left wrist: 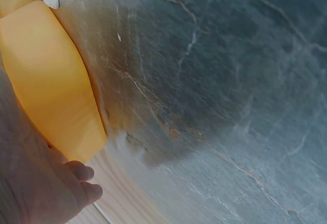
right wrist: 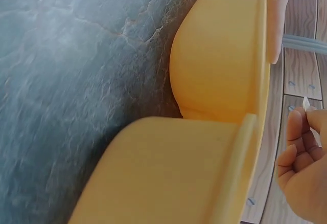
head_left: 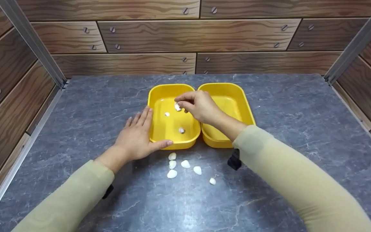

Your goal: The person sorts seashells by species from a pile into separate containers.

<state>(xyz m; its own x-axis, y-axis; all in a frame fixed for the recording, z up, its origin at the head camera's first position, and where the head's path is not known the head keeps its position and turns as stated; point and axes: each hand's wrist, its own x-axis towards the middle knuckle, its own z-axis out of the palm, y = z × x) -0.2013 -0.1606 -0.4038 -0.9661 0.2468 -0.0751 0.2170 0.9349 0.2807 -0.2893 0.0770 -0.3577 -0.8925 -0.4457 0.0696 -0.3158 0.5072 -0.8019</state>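
My right hand (head_left: 201,106) is over the left yellow container (head_left: 174,145), pinching a small white seashell (head_left: 177,107) between thumb and fingertips. In the right wrist view that seashell (right wrist: 306,103) pokes up from the fingertips. Inside the left container lie a small white shell (head_left: 167,114) and a greyish-white one (head_left: 181,130). My left hand (head_left: 137,137) rests against this container's left side, its fingers straight along the wall and the thumb at the front rim. From the left wrist, part of the hand (left wrist: 46,183) shows beside the yellow wall (left wrist: 51,75).
A second yellow container (head_left: 242,106) stands directly to the right of the first. Several white seashells, among them one shell (head_left: 172,174) and another (head_left: 212,181), are scattered in front on the grey marbled table (head_left: 108,206). Wood-patterned panels (head_left: 198,35) enclose the back and sides.
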